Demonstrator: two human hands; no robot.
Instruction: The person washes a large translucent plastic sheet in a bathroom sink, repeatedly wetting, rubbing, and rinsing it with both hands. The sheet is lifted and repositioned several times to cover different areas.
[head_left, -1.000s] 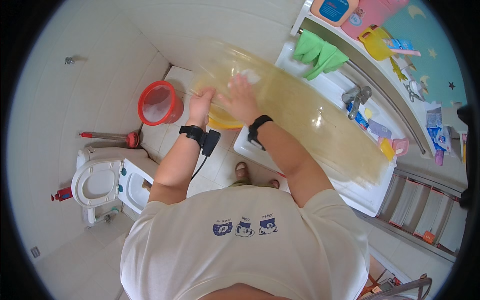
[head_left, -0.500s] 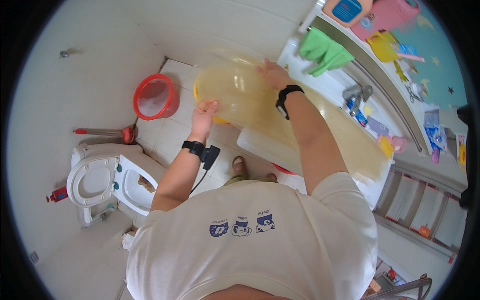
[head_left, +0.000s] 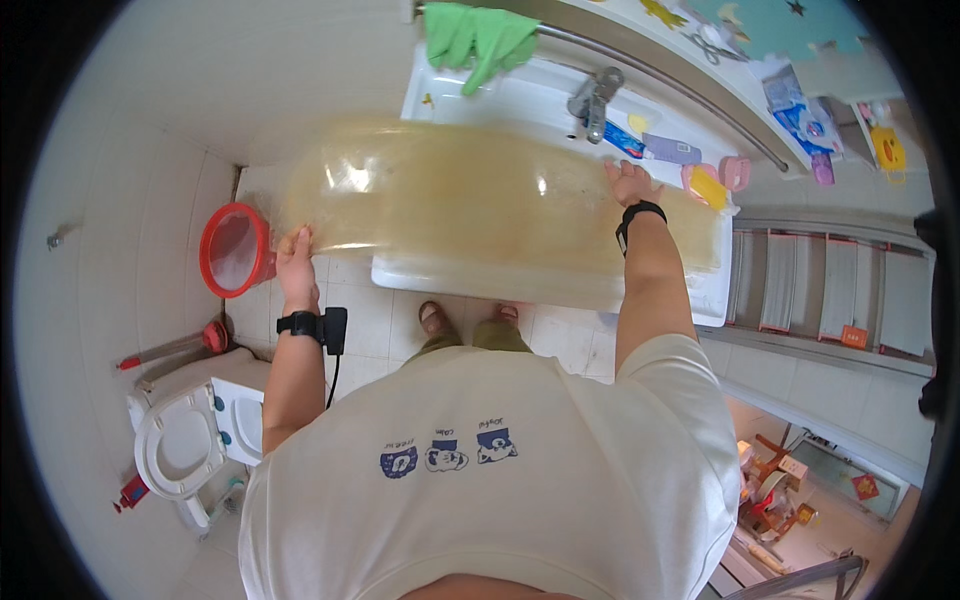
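A translucent yellowish plastic sheet (head_left: 460,200) lies lengthwise across the white basin (head_left: 500,284), and its left end bends over the basin's side. My left hand (head_left: 296,252) pinches the near left edge of that sheet between thumb and fingers. Toward the sheet's right part, my right hand (head_left: 630,184) rests on the surface with fingers spread. Just beyond that hand are a blue tube (head_left: 618,138) and a greyish-purple bottle (head_left: 672,149). A yellow sponge (head_left: 707,186) sits by the basin's right corner.
Green gloves (head_left: 480,40) hang on a rail behind the basin, near the metal faucet (head_left: 598,100). On the floor at left stand a red bucket (head_left: 262,262) and a toilet (head_left: 182,440), with a plunger (head_left: 214,337) between. A folded ladder (head_left: 840,290) is at right.
My view has turned toward the right. My right hand has moved rightward along the sheet, which now lies flatter across the basin. My left hand still grips the left edge.
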